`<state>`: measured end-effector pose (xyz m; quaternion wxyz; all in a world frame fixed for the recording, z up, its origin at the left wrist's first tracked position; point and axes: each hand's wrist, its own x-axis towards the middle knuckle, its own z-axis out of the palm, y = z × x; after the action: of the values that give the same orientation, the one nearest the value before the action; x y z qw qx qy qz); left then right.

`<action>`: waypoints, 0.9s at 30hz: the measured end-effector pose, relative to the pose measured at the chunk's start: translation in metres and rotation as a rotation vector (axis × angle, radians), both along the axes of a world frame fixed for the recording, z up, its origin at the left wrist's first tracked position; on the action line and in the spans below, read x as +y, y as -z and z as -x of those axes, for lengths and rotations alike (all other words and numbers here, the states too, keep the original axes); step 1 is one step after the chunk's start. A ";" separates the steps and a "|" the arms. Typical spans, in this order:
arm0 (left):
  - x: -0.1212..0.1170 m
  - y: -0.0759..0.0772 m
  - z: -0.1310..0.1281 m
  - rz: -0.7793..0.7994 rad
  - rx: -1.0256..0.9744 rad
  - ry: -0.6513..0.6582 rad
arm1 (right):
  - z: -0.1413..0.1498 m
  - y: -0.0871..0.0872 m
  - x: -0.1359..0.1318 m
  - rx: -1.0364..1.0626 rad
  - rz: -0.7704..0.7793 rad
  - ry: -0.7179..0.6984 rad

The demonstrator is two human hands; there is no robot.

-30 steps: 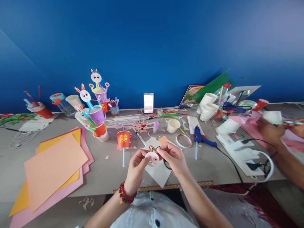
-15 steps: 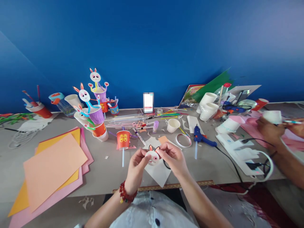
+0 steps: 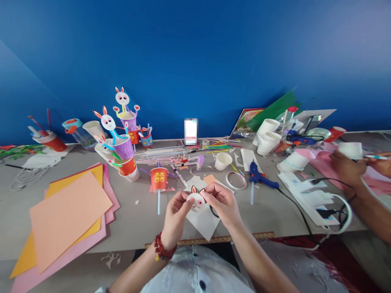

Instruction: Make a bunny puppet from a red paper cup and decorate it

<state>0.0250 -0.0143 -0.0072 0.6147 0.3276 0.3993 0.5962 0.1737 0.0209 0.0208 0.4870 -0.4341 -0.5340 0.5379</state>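
Observation:
Between my hands is a small white paper rabbit face [image 3: 197, 203] with black-edged, orange-red ears and a pink cheek. My left hand [image 3: 179, 207] pinches its left edge, the thumb lying over part of the face. With thumb and fingers, my right hand [image 3: 222, 200] grips the rabbit's right ear. Below the face lies a white paper sheet [image 3: 204, 226] on the table, with a black loop, perhaps a scissors handle, partly hidden behind my right hand. A red paper cup [image 3: 158, 180] with gold characters and a straw stands ahead of my left hand.
Coloured paper sheets [image 3: 70, 219] lie at left, below finished rabbit cups [image 3: 122, 148]. A blue glue gun [image 3: 259, 177], a tape roll [image 3: 236, 180] and a white power strip [image 3: 308, 199] with cords are at right. A co-worker's hand [image 3: 348, 169] holds a white cup [image 3: 350, 150].
My hands and the rabbit face stay almost still, the grip unchanged. The view has shifted very slightly.

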 end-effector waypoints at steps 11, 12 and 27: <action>0.001 0.005 0.001 -0.021 0.015 -0.012 | 0.001 0.007 0.001 0.049 0.011 -0.012; 0.001 0.005 0.001 -0.021 0.018 -0.015 | 0.001 0.007 0.001 0.049 0.008 -0.011; 0.002 0.004 0.001 -0.027 0.054 -0.054 | 0.001 0.010 0.000 0.050 -0.004 -0.018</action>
<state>0.0241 -0.0120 -0.0108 0.5827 0.3409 0.4164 0.6090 0.1724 0.0204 0.0104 0.4962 -0.4148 -0.5266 0.5518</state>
